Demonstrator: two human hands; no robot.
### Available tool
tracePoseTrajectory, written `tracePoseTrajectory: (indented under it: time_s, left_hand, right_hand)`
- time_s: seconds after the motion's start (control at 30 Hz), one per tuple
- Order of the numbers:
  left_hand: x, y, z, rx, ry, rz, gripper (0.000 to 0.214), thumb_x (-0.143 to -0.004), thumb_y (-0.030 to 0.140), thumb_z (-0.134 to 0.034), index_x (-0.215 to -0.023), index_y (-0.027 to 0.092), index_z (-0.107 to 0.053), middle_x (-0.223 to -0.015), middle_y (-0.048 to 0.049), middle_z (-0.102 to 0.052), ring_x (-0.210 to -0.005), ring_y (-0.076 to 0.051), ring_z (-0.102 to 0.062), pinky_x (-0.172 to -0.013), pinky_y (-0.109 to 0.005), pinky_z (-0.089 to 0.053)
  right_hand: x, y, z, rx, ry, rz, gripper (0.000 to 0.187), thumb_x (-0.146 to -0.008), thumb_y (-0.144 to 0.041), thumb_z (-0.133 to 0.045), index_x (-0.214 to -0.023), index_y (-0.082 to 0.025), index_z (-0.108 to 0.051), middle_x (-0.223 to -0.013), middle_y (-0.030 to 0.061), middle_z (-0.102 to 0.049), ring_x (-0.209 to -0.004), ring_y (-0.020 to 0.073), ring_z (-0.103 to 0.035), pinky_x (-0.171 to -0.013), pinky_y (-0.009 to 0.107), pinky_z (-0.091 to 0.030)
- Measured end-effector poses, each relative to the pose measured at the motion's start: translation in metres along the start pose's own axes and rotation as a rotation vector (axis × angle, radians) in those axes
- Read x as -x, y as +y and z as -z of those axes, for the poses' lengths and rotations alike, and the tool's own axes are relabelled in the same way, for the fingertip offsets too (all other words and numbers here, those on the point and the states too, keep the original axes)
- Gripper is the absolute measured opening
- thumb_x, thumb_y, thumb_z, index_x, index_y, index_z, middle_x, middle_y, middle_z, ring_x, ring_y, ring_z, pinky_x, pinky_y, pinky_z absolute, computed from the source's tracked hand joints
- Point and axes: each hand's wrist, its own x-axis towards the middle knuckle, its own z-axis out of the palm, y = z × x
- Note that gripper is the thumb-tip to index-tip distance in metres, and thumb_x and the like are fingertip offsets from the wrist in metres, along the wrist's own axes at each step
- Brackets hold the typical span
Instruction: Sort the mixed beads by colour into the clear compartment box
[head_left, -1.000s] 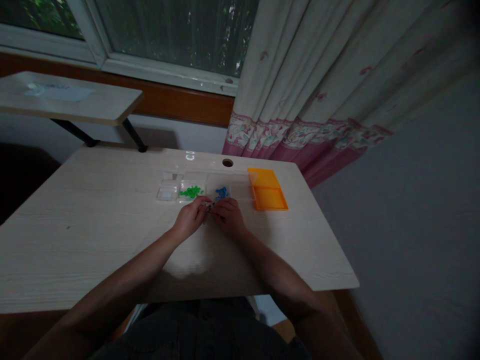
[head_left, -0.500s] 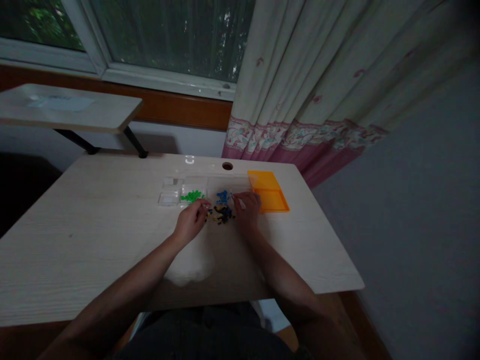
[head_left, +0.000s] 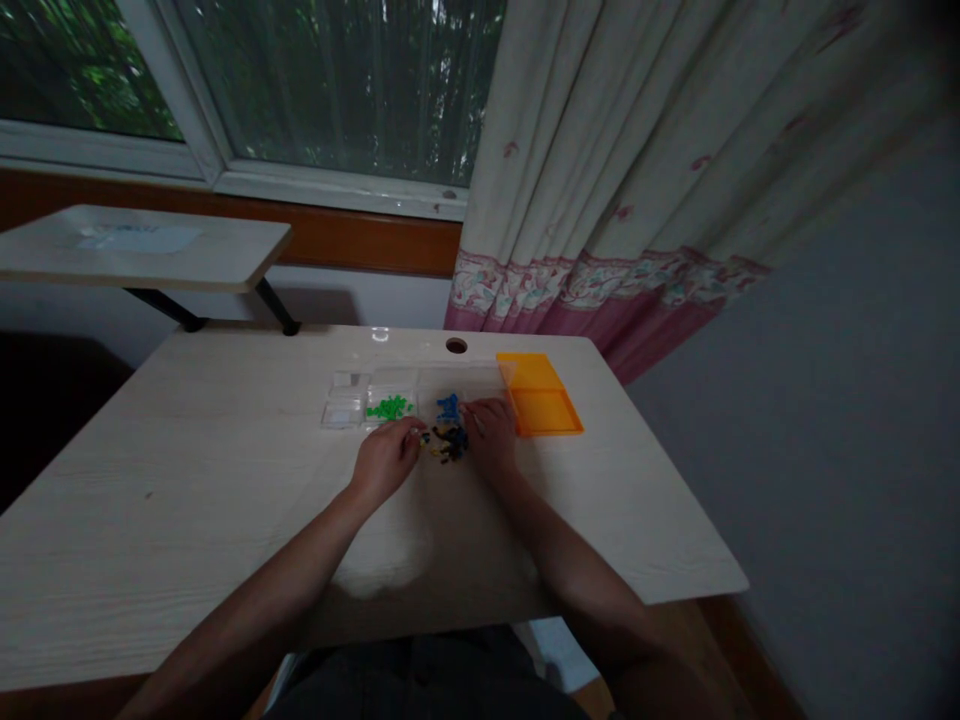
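Note:
My left hand (head_left: 386, 460) is closed in a pinch at the left edge of a loose pile of small black and yellow pieces (head_left: 450, 442). What its fingertips hold is too small to make out. Across the pile, my right hand (head_left: 489, 435) has its fingers drawn together beside a group of small blue pieces (head_left: 448, 406); anything in them is hidden. Small green pieces (head_left: 390, 407) lie in a clear compartment of a see-through plastic box (head_left: 394, 378), just beyond my left hand. The blue pieces appear to be in another section of it.
An open orange plastic case (head_left: 551, 412) lies right of my right hand. Small clear containers (head_left: 343, 408) stand at the left of the green pieces. A raised shelf (head_left: 225, 245) rises at the desk's back left, and a round hole (head_left: 456, 345) sits near its back edge.
The view has tilted up slightly, so the desk sits lower in the picture. My left fingers have come down closer to the pile; my right hand stays beside the blue pieces.

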Motion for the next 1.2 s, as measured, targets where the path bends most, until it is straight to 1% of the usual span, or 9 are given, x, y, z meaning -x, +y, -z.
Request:
tracePoseTrajectory:
  time_s: [0.1, 0.23, 0.37, 0.53, 0.67, 0.83, 1.03, 1.2]
  left_hand:
    - [0.0003, 0.001, -0.0005, -0.086, -0.058, -0.017, 0.025, -0.095, 0.028, -0.045, -0.112, 0.022, -0.063, -0.078, -0.0025, -0.064, -0.079, -0.019, -0.061, -0.072, -0.028, -0.045]
    - [0.001, 0.0025, -0.0005, -0.161, -0.116, -0.033, 0.024, -0.094, 0.028, -0.049, -0.113, 0.023, -0.062, -0.082, -0.0034, -0.067, -0.084, -0.02, -0.063, -0.076, -0.029, -0.047]
    - [0.0014, 0.0022, -0.0015, -0.206, -0.13, -0.044, 0.024, -0.094, 0.027, -0.048, -0.113, 0.023, -0.063, -0.09, -0.0058, -0.07, -0.09, -0.022, -0.064, -0.081, -0.032, -0.048]
    - [0.0, 0.0009, -0.0033, -0.228, -0.116, -0.088, 0.026, -0.096, 0.029, -0.046, -0.112, 0.021, -0.064, -0.108, -0.0084, -0.069, -0.102, -0.023, -0.061, -0.091, -0.035, -0.048]
    - [-0.0004, 0.0005, -0.0038, -0.245, -0.131, -0.094, 0.026, -0.097, 0.031, -0.045, -0.11, 0.02, -0.065, -0.106, -0.0084, -0.068, -0.102, -0.024, -0.061, -0.092, -0.036, -0.047]
    - [-0.0004, 0.0004, -0.0046, -0.256, -0.152, -0.077, 0.025, -0.093, 0.035, -0.055, -0.111, 0.021, -0.064, -0.107, -0.0078, -0.067, -0.104, -0.024, -0.059, -0.092, -0.035, -0.046]
    - [-0.002, 0.0, -0.0045, -0.25, -0.166, -0.066, 0.02, -0.092, 0.029, -0.055, -0.108, 0.02, -0.064, -0.107, -0.0074, -0.066, -0.104, -0.024, -0.059, -0.092, -0.035, -0.045]
    - [-0.0029, 0.003, -0.0026, -0.245, -0.167, -0.054, 0.016, -0.092, 0.024, -0.053, -0.102, 0.022, -0.065, -0.103, -0.0066, -0.066, -0.102, -0.023, -0.059, -0.09, -0.034, -0.045]
  right_hand:
    - [-0.0001, 0.0003, -0.0009, -0.011, -0.006, 0.007, 0.021, -0.095, -0.031, -0.056, -0.095, -0.021, -0.074, -0.092, 0.0066, -0.07, -0.095, 0.0214, -0.057, -0.091, 0.038, -0.044]
    - [0.0004, 0.0015, -0.0021, -0.019, -0.012, 0.005, 0.021, -0.095, -0.03, -0.056, -0.094, -0.021, -0.074, -0.092, 0.0073, -0.07, -0.095, 0.0215, -0.058, -0.089, 0.037, -0.046]
    - [0.001, 0.0015, -0.0023, -0.036, -0.012, -0.001, 0.018, -0.094, -0.029, -0.057, -0.092, -0.022, -0.074, -0.09, 0.0065, -0.07, -0.094, 0.0215, -0.058, -0.088, 0.039, -0.046]
    - [0.0009, 0.0014, -0.002, -0.043, -0.023, 0.005, 0.017, -0.094, -0.027, -0.058, -0.092, -0.021, -0.073, -0.09, 0.0062, -0.07, -0.094, 0.0213, -0.057, -0.088, 0.039, -0.047]
    - [0.0008, 0.0034, -0.0031, -0.055, -0.014, 0.011, 0.018, -0.094, -0.027, -0.057, -0.091, -0.02, -0.073, -0.089, 0.0061, -0.07, -0.093, 0.0207, -0.057, -0.087, 0.038, -0.047]
    - [0.0, 0.0028, -0.0033, -0.048, -0.002, 0.021, 0.017, -0.094, -0.026, -0.057, -0.09, -0.021, -0.073, -0.088, 0.0055, -0.07, -0.092, 0.0208, -0.058, -0.087, 0.038, -0.048]
    - [-0.001, 0.0005, -0.0026, -0.046, 0.017, 0.04, 0.017, -0.093, -0.026, -0.058, -0.086, -0.022, -0.072, -0.084, 0.0057, -0.07, -0.088, 0.0218, -0.059, -0.082, 0.039, -0.049]
    - [0.0001, 0.0008, -0.003, -0.07, 0.028, 0.03, 0.016, -0.093, -0.026, -0.057, -0.089, -0.023, -0.072, -0.085, 0.0055, -0.07, -0.088, 0.0222, -0.06, -0.083, 0.04, -0.05]
